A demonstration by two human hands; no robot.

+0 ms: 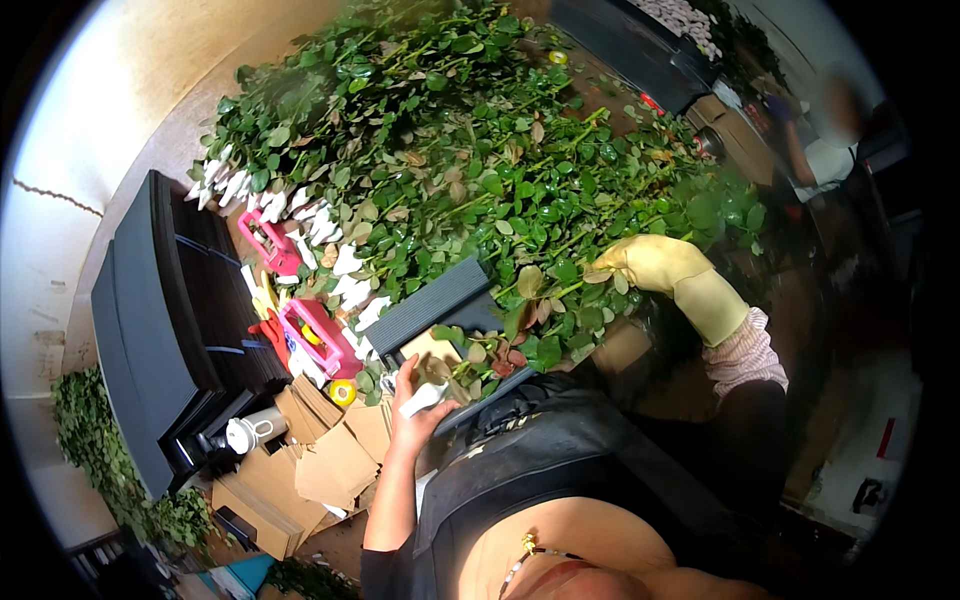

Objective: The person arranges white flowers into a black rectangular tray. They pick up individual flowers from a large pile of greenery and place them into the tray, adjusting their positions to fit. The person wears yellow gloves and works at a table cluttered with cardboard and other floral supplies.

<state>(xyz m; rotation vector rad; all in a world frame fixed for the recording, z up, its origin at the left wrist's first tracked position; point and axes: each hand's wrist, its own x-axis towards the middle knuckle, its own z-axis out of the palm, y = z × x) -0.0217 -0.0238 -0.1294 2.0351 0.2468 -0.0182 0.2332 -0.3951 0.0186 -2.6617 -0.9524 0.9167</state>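
My bare left hand [410, 432] grips a small white-wrapped flower head [424, 398] at the near end of a leafy stem [505, 358], over a dark grey ridged board [428, 306] with a pale inner piece. My right hand [655, 265], in a long yellow glove, closes around the upper part of a leafy stem farther right. Beyond both hands, a thick pile of long green rose stems [450, 170] covers the table, with several white-wrapped heads [348, 262] along its left edge.
Two pink plastic tools [322, 338], a yellow tape roll [343, 391], flat cardboard pieces [330, 462] and a white mug [250, 430] lie at left, beside stacked dark boards [150, 330]. Another person [815, 150] stands at upper right, near a black container [630, 55].
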